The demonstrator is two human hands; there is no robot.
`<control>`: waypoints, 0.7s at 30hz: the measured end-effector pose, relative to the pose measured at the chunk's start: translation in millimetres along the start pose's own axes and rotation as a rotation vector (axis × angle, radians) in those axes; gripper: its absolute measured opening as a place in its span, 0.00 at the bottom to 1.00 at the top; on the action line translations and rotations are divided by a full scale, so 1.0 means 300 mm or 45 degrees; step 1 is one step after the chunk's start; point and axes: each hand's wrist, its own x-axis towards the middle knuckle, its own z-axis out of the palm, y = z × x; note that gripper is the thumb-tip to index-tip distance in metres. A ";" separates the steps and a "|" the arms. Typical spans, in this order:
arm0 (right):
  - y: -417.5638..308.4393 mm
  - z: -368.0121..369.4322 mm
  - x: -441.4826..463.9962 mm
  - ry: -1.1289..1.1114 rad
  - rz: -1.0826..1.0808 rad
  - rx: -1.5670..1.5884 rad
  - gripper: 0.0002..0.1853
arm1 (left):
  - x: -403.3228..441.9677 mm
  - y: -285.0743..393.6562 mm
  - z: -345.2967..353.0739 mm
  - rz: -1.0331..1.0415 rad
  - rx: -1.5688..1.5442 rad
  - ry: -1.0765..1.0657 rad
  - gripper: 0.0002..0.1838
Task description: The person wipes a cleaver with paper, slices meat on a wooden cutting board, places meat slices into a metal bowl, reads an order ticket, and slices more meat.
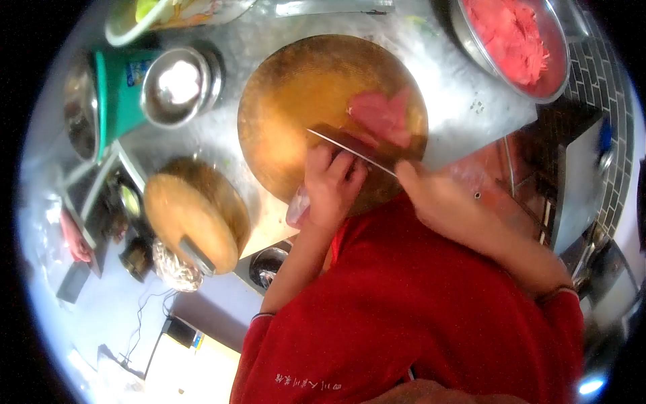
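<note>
At the far left of the frame, a pink item (pixel 75 239) is seen, too blurred to be identified. In the upper left, a green tub (pixel 101 111) is shown beside a metal bowl (pixel 153 101) in which something white is held, and a white bowl (pixel 120 34) is cut off by the top edge. Below, at centre left, a tilted wooden disc (pixel 176 205) is placed, with a dark flat piece (pixel 195 254) set across its lower edge. In the middle, the round block (pixel 276 81) is set on the metal table (pixel 447 94). A pale pink piece (pixel 298 207) is partly covered by the left hand (pixel 333 182), whose fingers are bent close together just beside the blade; whether anything is pinched by them cannot be told. The knife (pixel 351 152) is slanted across the block, its handle end clasped by the right hand (pixel 427 195). Red slices (pixel 383 116) are laid beyond the blade, on the block's right part. In the upper right, a large bowl (pixel 564 64) is filled with red meat (pixel 508 40).
</note>
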 end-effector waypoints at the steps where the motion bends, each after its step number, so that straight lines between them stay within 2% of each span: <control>1: -0.014 0.007 0.072 0.041 -0.057 0.004 0.07 | 0.004 0.000 0.004 0.016 0.016 0.026 0.15; 5: -0.002 0.056 0.173 0.180 -0.144 -0.072 0.10 | 0.007 -0.002 -0.003 0.059 -0.013 0.059 0.15; 7: 0.052 0.022 0.171 -0.058 0.047 0.004 0.11 | -0.008 0.007 -0.018 0.052 -0.022 0.023 0.15; 8: 0.084 0.046 0.157 0.119 0.054 -0.016 0.12 | 0.001 0.005 -0.023 0.061 -0.021 0.018 0.15; 9: 0.085 0.031 0.144 0.116 0.029 -0.068 0.12 | -0.003 -0.001 -0.022 0.054 0.001 0.026 0.16; 12: 0.005 -0.049 0.019 0.089 -0.049 -0.156 0.10 | -0.026 -0.005 -0.012 0.051 0.011 0.014 0.16; 13: -0.058 -0.091 -0.030 0.092 -0.074 -0.376 0.09 | -0.019 -0.010 -0.013 0.075 -0.005 0.015 0.16; 15: -0.048 -0.059 -0.099 0.092 -0.060 -0.113 0.08 | -0.014 -0.015 -0.017 0.086 -0.013 0.007 0.17; 18: -0.021 -0.063 -0.165 0.059 -0.043 -0.065 0.08 | -0.014 -0.014 -0.024 0.077 -0.013 -0.014 0.18; 21: -0.018 -0.036 -0.077 0.176 -0.121 0.067 0.07 | -0.005 -0.008 -0.017 0.078 -0.032 0.013 0.18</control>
